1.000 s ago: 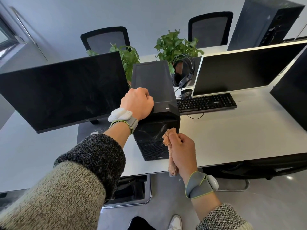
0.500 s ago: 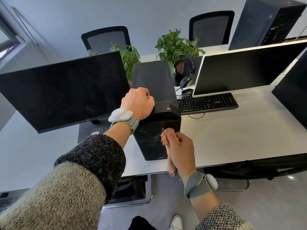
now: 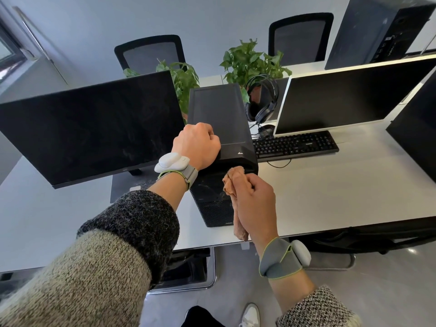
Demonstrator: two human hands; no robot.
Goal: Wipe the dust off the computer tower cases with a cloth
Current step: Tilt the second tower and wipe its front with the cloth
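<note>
A black computer tower case [image 3: 220, 119] stands upright on the white desk [image 3: 330, 197], between two monitors. Its front panel shows dusty smears. My left hand [image 3: 197, 145] is closed over the top front left corner of the case and grips it. My right hand [image 3: 253, 201] is shut on a bunched brown cloth [image 3: 233, 180], pressed against the upper right of the front panel; the cloth's tail hangs down past the desk edge. A second black tower case [image 3: 377, 31] stands at the far right on the desk behind.
A large black monitor [image 3: 89, 126] stands left of the case, a white-framed monitor [image 3: 354, 95] with a keyboard [image 3: 295, 145] to the right. Headphones [image 3: 262, 100] and two potted plants [image 3: 247, 60] sit behind. Another dark screen [image 3: 417, 142] is at the right edge. Two chairs face the far side.
My right hand with the cloth has shifted slightly up and left on the case's front panel. My left hand has stayed on the top corner.
</note>
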